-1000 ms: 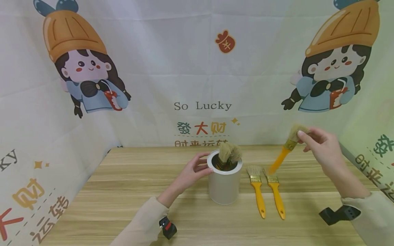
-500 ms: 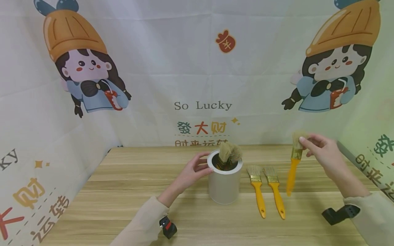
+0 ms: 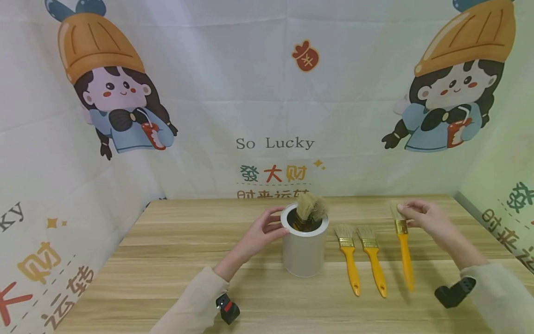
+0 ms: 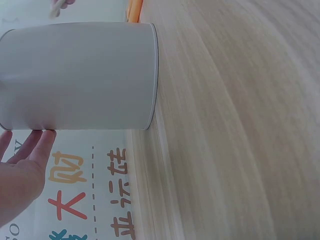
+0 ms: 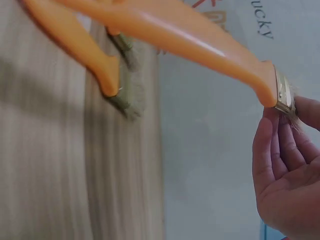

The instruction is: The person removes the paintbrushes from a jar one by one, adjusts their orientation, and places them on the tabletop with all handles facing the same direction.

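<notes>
My left hand (image 3: 263, 230) grips the upper left side of a pale grey can (image 3: 303, 255), thumb at the front near its white rim. In the left wrist view, fingertips (image 4: 48, 134) touch the can's wall. Paintbrushes stand bristles-up (image 3: 306, 205) inside the can. My right hand (image 3: 429, 218) pinches a paintbrush (image 3: 403, 246) by its bristles, its yellow handle pointing toward me close over the table. The right wrist view shows this brush (image 5: 200, 42) with thumb and fingers at the metal band. Two more paintbrushes, a left one (image 3: 349, 264) and a right one (image 3: 373, 264), lie side by side between can and right hand.
The wood-grain table (image 3: 175, 260) reaches back to a white printed cloth (image 3: 200, 116) that hangs behind and along both sides. A black wrist camera (image 3: 227, 310) sits at the left sleeve, another (image 3: 454, 293) at the right.
My right hand has come down with the paintbrush, whose handle has swung from pointing left to pointing toward me, beside the two lying brushes. The left hand and can stay put.
</notes>
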`<state>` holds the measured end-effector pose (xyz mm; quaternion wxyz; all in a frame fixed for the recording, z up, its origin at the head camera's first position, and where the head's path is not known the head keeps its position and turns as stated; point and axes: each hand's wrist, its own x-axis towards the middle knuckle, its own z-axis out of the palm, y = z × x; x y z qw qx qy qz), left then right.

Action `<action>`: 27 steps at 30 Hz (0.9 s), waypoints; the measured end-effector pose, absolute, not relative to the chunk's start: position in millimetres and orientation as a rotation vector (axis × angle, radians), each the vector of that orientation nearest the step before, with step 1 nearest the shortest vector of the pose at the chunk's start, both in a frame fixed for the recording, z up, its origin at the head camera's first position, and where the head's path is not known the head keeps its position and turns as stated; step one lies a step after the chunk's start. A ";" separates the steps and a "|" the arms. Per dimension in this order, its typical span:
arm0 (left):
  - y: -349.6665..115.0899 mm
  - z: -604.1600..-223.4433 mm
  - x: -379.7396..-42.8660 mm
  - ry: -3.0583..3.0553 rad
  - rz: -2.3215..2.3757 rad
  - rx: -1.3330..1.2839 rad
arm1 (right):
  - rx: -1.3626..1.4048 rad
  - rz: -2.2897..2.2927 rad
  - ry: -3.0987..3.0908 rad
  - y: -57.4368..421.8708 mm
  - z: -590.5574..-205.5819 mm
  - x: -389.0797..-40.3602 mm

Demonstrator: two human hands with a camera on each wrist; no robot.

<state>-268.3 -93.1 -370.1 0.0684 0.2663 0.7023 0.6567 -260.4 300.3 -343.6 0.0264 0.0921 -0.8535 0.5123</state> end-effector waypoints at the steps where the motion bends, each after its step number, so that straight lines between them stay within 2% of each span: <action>1: -93.1 -370.0 -268.3 2.113 1.979 0.805 | 0.280 1.582 -2.656 298.9 -343.4 -258.5; 13: -92.6 -370.0 -267.9 2.113 1.978 0.832 | 0.328 1.640 -2.740 305.1 -370.8 -264.6; 27: -93.0 -370.4 -268.0 2.109 1.988 0.814 | 0.194 1.597 -2.814 308.6 -394.4 -281.0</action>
